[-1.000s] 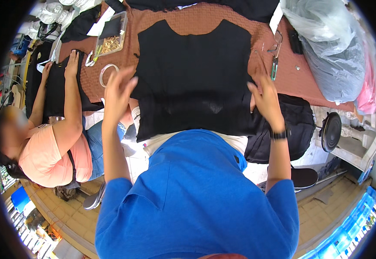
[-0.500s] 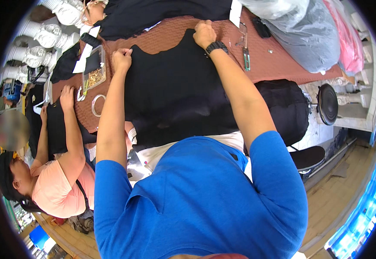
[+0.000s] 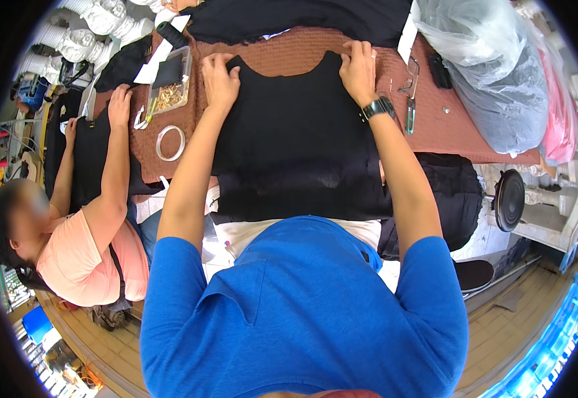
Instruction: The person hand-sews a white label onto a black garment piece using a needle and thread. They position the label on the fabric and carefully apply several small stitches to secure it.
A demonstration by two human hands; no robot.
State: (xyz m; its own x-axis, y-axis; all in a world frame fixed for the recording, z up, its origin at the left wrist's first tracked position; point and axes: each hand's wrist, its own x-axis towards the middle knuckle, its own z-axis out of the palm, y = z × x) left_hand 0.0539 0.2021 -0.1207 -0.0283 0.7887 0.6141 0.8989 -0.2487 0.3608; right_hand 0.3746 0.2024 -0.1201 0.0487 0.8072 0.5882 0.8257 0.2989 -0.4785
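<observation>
Blk garment ctr on brown cloth, overhanging at 6. L hand at 11, R hand at 1, on its top corners; pinched or loose, can't tell. Uneven pull could skew it; overhang wt could drag it.

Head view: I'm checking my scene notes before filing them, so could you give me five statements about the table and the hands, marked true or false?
1. The left hand and the right hand are at the two shoulders of the black garment. True.
2. The watch is on the left wrist. False: the watch is on the right one.
3. A white ring lies on the brown cloth, left of the garment. True.
4. The eyeglasses lie inside the clear box. False: the eyeglasses lie on the brown cloth, right of the garment.
5. The big plastic bag is at the left end of the table. False: the big plastic bag is at the right.
</observation>
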